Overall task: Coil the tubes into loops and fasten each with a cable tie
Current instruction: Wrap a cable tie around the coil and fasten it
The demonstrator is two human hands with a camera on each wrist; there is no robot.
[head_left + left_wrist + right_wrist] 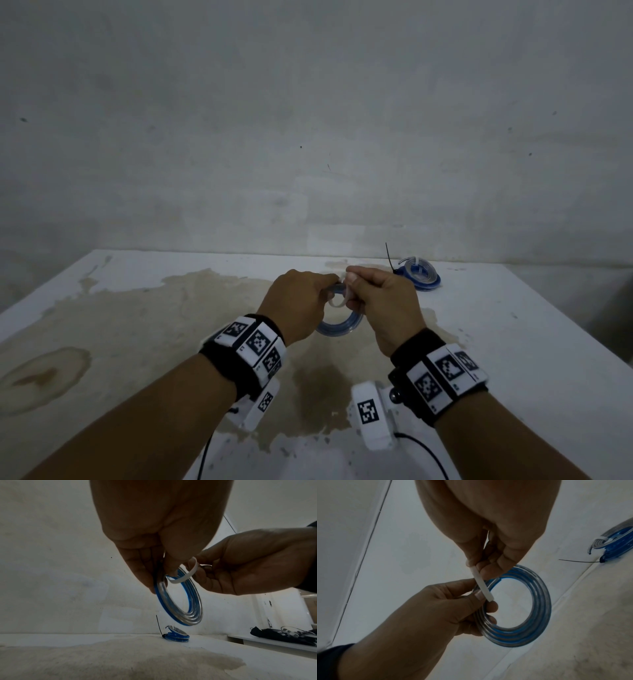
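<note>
The bench (137, 308) is white with a big brown stain, and I work over the middle of that stain. My left hand (296, 305) and my right hand (385, 308) meet just above it.

Between them is the blue and clear tube coil (522, 608), already wound into a round loop and lifted off the bench. My left fingers (489, 607) curl around one side of the coil and pinch the rings together. My right fingers (488, 569) pinch one end of a white cable tie (482, 585). The tie lies across the coil right where my left thumb presses, and its free end pokes into the hole of the loop.

So I think the step in hand is fastening this coil. Next, the tie has to go around all the rings, then its tip must slide into its own head and get pulled tight. I cannot see the head of the tie.

Past the coil, near the far edge of the bench, lies a finished coil (419, 274) with a black tie (389, 257) sticking up. It is well apart and not in my way. My own fingers hide the spot most. The rings may spring open if my left fingers loosen.
</note>
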